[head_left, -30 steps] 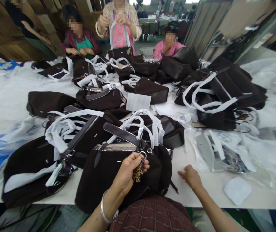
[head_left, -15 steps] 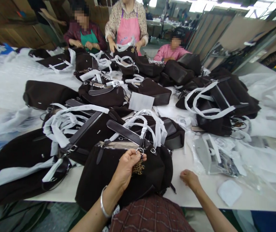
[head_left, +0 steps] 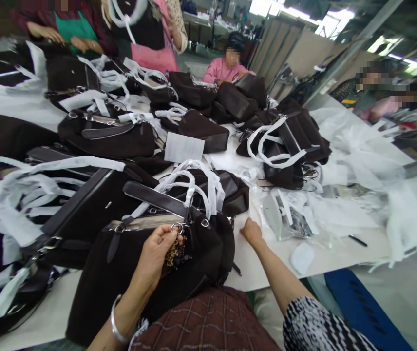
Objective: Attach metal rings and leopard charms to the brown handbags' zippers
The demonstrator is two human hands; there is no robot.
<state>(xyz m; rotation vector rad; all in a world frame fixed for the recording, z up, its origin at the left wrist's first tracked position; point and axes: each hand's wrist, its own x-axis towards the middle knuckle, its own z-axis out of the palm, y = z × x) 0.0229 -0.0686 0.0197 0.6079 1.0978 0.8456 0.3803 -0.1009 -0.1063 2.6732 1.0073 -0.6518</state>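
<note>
View has swung right, your left hand point(head_left: 159, 248) pinching the leopard-print charm point(head_left: 174, 253) by its ring point(head_left: 177, 227) before the dark bag point(head_left: 121, 282), likely positioning it, next needing steady hold, right hand point(head_left: 251, 233) curled at the surface point(head_left: 261, 265).

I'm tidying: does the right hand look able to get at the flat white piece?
Probably yes: the right hand is near, with bare table between its forearm and the flat white piece.

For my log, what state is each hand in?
Left hand: closed, holding a ring with a spotted charm.
Right hand: curled; whether closed or holding anything, cannot be told.
</note>
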